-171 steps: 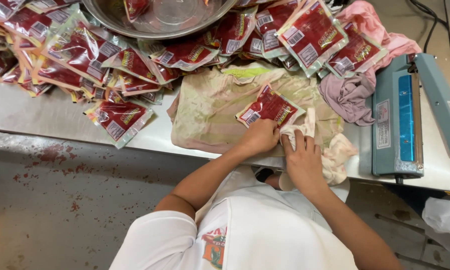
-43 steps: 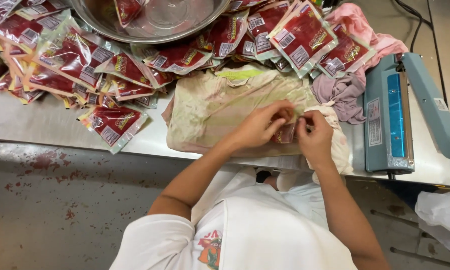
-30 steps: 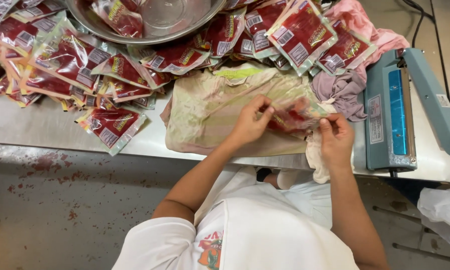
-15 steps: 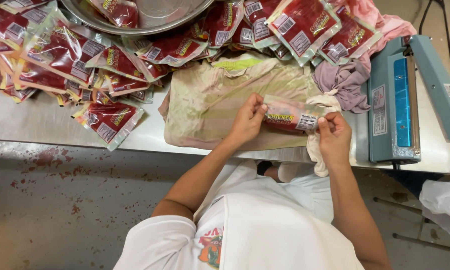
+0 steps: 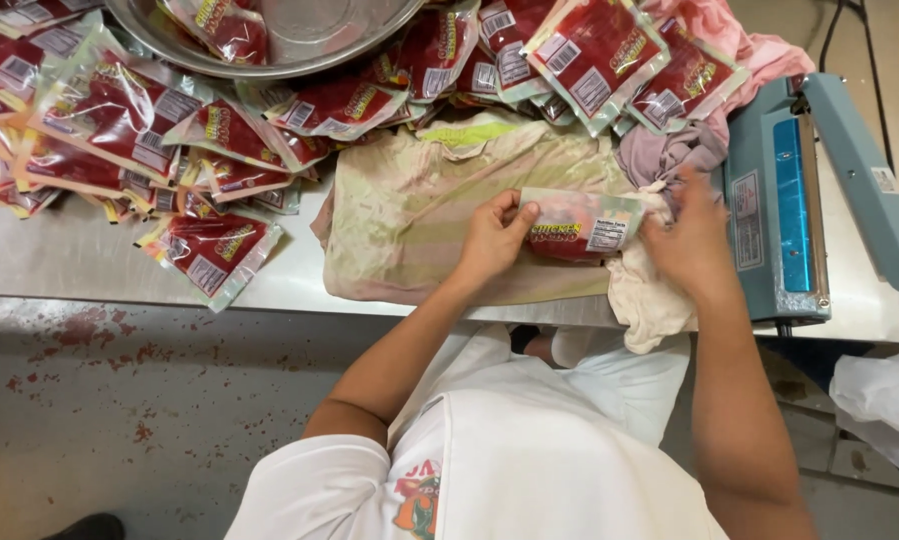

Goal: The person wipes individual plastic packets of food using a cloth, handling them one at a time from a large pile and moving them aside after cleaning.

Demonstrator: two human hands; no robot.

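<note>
A clear pouch of red food [image 5: 581,224] lies lengthwise over a stained pale cloth [image 5: 419,215] on the steel table. My left hand [image 5: 491,240] grips the pouch's left end between thumb and fingers. My right hand [image 5: 687,240] holds its right end, with the fingers also resting on a cream rag [image 5: 649,295] that hangs over the table's front edge. The pouch's right edge points toward a blue heat sealer [image 5: 784,205] just to the right of my right hand.
Several filled red pouches [image 5: 119,120] are heaped along the back and left of the table around a steel bowl [image 5: 299,35]. Pink and grey cloths [image 5: 704,130] lie behind the sealer. A stained floor [image 5: 119,400] lies below the table's front edge.
The pouch has been turned sideways and stretched out between both hands. It has shifted to the right, toward the blue sealer, with my right hand moving that way.
</note>
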